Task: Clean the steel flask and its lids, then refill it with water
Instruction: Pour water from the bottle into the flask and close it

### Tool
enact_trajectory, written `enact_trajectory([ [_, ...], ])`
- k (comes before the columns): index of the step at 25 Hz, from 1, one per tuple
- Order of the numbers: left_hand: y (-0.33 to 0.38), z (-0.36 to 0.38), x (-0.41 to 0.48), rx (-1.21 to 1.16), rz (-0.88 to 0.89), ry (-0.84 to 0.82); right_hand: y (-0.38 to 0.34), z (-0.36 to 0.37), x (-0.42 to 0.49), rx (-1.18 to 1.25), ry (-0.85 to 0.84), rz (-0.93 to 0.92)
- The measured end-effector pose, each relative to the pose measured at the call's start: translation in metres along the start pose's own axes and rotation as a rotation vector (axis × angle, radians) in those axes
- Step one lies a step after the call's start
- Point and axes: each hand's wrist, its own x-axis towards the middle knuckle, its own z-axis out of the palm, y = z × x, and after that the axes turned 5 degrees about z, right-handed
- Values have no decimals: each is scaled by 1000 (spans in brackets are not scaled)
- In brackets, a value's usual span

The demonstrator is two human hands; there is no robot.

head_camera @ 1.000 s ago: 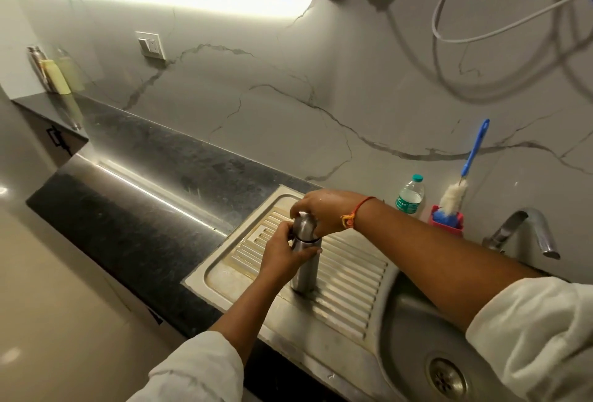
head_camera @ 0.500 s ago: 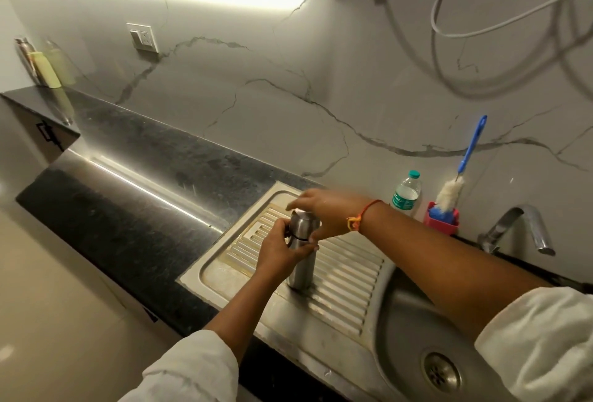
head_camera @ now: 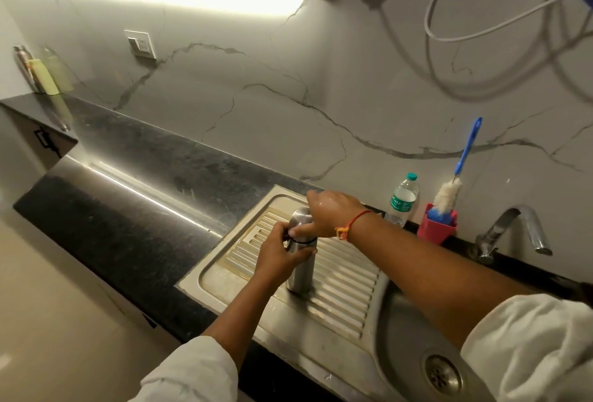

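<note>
The flask [head_camera: 300,273] stands on the drainboard [head_camera: 346,292], left grip [head_camera: 278,254] wrapped round its body, right grip [head_camera: 330,213] clasping the lid [head_camera: 299,218]. With the brush [head_camera: 448,196] parked and the tap [head_camera: 513,228] dry, this is likely lid removal, with washing and refilling left.

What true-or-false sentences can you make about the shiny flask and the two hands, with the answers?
1. The steel flask stands upright on the draining board. True.
2. The left hand grips the flask's body. True.
3. The right hand holds the blue-handled brush. False: it grips the flask's lid; the brush stands in the red holder.
4. Water runs from the tap. False: no water is seen coming out.
5. The plastic bottle by the wall has a green cap. True.
</note>
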Motion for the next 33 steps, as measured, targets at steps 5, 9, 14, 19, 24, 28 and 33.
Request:
enact_trajectory([
  [5,-3,0,2,-18,-14,-2,10,3,6,44,-60,-358],
  [9,-5,2,2,-29,5,20,13,11,5,62,-1,-331],
  [14,-6,0,2,-46,21,8,12,22,-3,91,115,-266],
  [19,-20,-5,2,-74,-10,-76,15,65,-15,700,54,-53],
  [24,-26,-7,2,-33,5,-66,0,88,-14,1065,104,110],
  [28,-30,-24,11,-20,31,-104,-12,90,-5,1065,130,118],
  [33,-46,-48,22,-43,11,-114,-36,86,11,1082,142,135],
])
